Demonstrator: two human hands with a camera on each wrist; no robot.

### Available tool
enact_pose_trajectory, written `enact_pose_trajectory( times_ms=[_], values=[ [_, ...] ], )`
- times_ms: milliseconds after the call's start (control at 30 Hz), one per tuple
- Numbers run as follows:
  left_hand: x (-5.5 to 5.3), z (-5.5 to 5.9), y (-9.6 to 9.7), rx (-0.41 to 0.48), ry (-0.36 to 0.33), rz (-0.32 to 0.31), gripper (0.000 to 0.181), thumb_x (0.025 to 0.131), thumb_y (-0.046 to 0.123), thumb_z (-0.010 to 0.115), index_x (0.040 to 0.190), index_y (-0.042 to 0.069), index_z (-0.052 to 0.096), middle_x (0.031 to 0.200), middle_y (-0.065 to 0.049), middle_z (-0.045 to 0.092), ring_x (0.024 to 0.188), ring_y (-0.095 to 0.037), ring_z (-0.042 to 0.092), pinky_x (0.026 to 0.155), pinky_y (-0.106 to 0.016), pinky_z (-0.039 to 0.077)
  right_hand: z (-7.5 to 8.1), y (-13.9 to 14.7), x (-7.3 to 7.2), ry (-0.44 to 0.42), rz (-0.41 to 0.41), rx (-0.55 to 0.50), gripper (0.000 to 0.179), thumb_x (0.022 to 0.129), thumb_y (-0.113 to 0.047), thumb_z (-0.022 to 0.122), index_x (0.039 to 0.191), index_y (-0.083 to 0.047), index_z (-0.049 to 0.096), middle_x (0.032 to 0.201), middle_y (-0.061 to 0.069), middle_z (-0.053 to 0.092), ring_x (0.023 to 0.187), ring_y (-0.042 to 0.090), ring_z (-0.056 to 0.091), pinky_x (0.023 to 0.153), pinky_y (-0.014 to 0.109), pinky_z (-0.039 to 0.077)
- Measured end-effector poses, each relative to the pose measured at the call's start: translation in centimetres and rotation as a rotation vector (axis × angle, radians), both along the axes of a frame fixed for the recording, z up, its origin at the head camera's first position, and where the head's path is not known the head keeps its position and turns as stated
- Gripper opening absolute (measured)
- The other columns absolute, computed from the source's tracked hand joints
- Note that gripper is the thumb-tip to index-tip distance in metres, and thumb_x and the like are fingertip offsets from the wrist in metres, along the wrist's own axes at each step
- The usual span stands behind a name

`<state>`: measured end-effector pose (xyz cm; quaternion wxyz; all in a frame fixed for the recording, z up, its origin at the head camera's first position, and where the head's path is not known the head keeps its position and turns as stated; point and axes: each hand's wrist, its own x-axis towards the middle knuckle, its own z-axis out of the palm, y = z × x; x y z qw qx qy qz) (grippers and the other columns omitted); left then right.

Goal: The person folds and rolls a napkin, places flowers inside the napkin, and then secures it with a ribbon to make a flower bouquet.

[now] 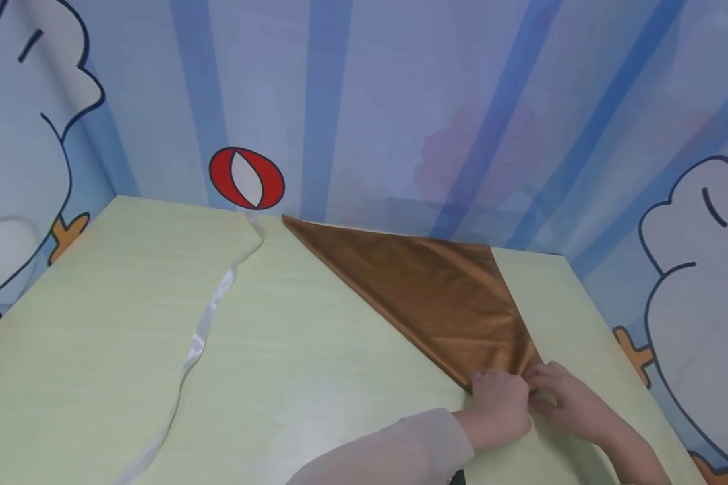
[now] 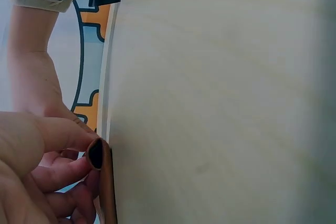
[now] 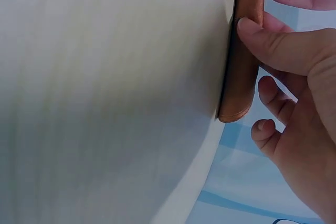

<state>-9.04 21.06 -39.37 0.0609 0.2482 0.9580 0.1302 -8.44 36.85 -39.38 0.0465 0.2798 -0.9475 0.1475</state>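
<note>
A brown satiny cloth (image 1: 412, 283), folded into a triangle, lies at the right half of the table with its long slanting edge to the left. At its near corner the left hand (image 1: 499, 407) pinches the edge of the fabric. Close beside it, the right hand (image 1: 573, 404) grips the same corner from the right. The left wrist view shows a rolled end of the brown cloth (image 2: 106, 187) between thumb and fingers, its dark inside visible. In the right wrist view the thumb presses on a rolled brown edge (image 3: 244, 77).
A white ribbon (image 1: 203, 330) runs down the left part of the pale table (image 1: 315, 377), up to a red and white ball picture (image 1: 247, 178) on the back wall. Blue striped panels with cartoon figures (image 1: 704, 303) enclose the table's back and sides.
</note>
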Motion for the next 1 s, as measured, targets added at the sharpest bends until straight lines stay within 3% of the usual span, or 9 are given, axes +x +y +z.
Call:
enact_pose_trajectory(
  times_ms=[167, 333, 467, 767, 1000],
  values=[
    [-0.2, -0.1, -0.5, 0.006, -0.025, 0.012, 0.008, 0.078, 0.034, 0.070, 0.075, 0.028, 0.067, 0.077, 0.015, 0.061, 0.079, -0.008, 0.057, 0.071, -0.033, 0.043, 0.0, -0.2, -0.1, 0.020, 0.037, -0.032, 0.029, 0.073, 0.001, 0.077, 0.089, -0.024, 0.071, 0.092, -0.016, 0.062, 0.081, 0.002, 0.045, 0.065, 0.024, 0.041],
    [-0.4, 0.3, -1.1, 0.032, -0.056, 0.042, 0.018, 0.079, 0.038, 0.070, 0.071, 0.024, 0.064, 0.074, 0.012, 0.059, 0.077, -0.010, 0.056, 0.070, -0.032, 0.041, -0.1, -0.6, -0.4, 0.094, 0.099, -0.063, 0.035, 0.069, 0.006, 0.078, 0.085, -0.024, 0.071, 0.093, -0.013, 0.059, 0.083, 0.003, 0.048, 0.069, 0.024, 0.040],
    [-0.6, 0.6, -1.5, 0.053, -0.092, 0.069, 0.024, 0.083, 0.039, 0.068, 0.068, 0.021, 0.061, 0.072, 0.009, 0.059, 0.075, -0.010, 0.055, 0.072, -0.032, 0.040, 0.0, -1.0, -0.6, 0.115, 0.076, -0.063, 0.040, 0.066, 0.010, 0.078, 0.082, -0.025, 0.068, 0.092, -0.014, 0.054, 0.084, 0.003, 0.049, 0.073, 0.025, 0.041],
    [-1.0, 0.5, -2.2, 0.082, -0.092, 0.051, 0.019, 0.081, 0.035, 0.070, 0.072, 0.022, 0.060, 0.073, 0.009, 0.058, 0.073, -0.010, 0.055, 0.070, -0.033, 0.039, 0.4, -1.3, -0.6, 0.027, 0.023, -0.048, 0.042, 0.065, 0.010, 0.078, 0.082, -0.027, 0.066, 0.090, -0.017, 0.056, 0.083, 0.003, 0.047, 0.071, 0.028, 0.042],
    [-1.2, 0.3, -2.1, 0.056, -0.065, 0.060, 0.031, 0.086, 0.042, 0.065, 0.064, 0.021, 0.058, 0.072, 0.008, 0.058, 0.073, -0.010, 0.054, 0.069, -0.032, 0.037, 0.5, -1.3, -1.4, 0.002, 0.087, -0.031, 0.034, 0.070, 0.005, 0.078, 0.086, -0.022, 0.068, 0.091, -0.011, 0.060, 0.085, 0.007, 0.052, 0.072, 0.030, 0.045]
  ],
)
